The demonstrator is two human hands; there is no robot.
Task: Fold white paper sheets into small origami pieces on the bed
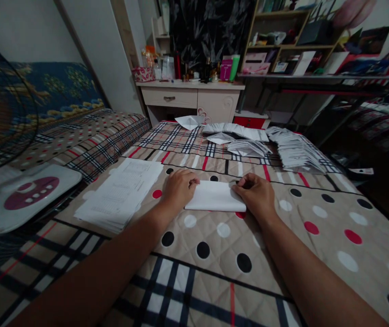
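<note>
A folded sheet of white paper (215,196) lies flat on the polka-dot bedspread (194,245), its fold toward me. At its left end is my left hand (180,187), closed, with curled fingers gripping the edge. My right hand (258,194) pinches the far right corner between thumb and fingers. To the left of my left hand rests a stack of printed sheets (121,193), slightly fanned.
Beyond the hands lie bundles of folded papers (298,150) and a loose folded paper piece (190,121). A fan (0,104) and its white base (27,195) stand at the left. A dresser (172,97) and shelf (279,47) line the back.
</note>
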